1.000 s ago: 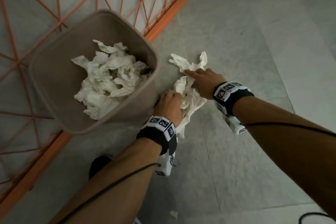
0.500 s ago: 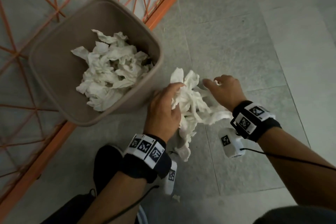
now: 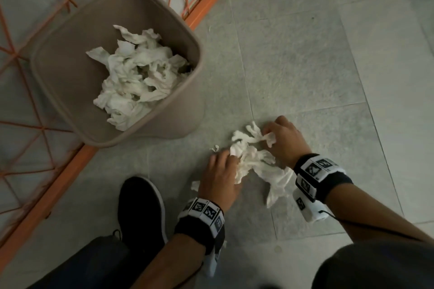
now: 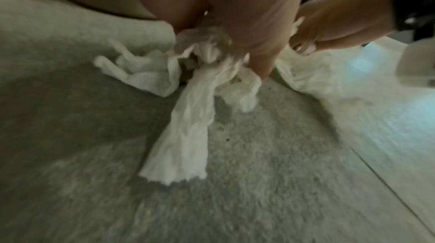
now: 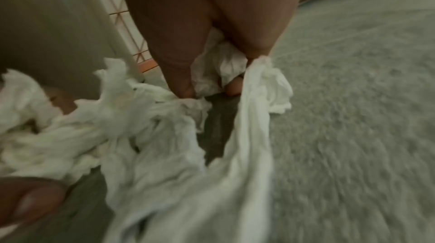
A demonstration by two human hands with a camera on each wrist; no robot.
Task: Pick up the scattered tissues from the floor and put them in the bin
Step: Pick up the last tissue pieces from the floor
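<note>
Tissues on floor (image 3: 256,164): white, crumpled, bunched between both hands on the grey floor, near the bin's base but apart from it; one long strip trailing back from the left fingers toward the wrist in the left wrist view (image 4: 186,135); another loose tail running below the right wrist in the head view.

Left hand (image 3: 219,178): palm down over the near-left edge of the bunch; fingers (image 4: 263,57) curled down into the paper and gathering it, thumb side hidden; small scraps showing just beyond the fingertips and just left of the hand.

Right hand (image 3: 285,139): at the far-right edge of the bunch; fingers (image 5: 181,83) clenched round a wad of tissue (image 5: 219,68), with more paper draped over the outer finger and hanging back toward the camera.

Gap between hands: filled by the twisted paper, both hands touching the same heap; whether one sheet or several, hard to tell in the blur.

Bin (image 3: 164,110): tan, squarish with rounded corners, upright on the floor, beyond and left of the left fingertips.

Tissues in bin (image 3: 138,80): a white crumpled heap, well below the rim.

Floor (image 3: 305,65): grey speckled tiles with thin seams.

Orange frame (image 3: 58,178): diagonal bar with thin struts, behind and beside the bin.

Shoe (image 3: 141,209): black with pale sole edge, left of the left wrist.

Wrist bands (image 3: 317,171): black, with black-and-white markers, one on each wrist.
</note>
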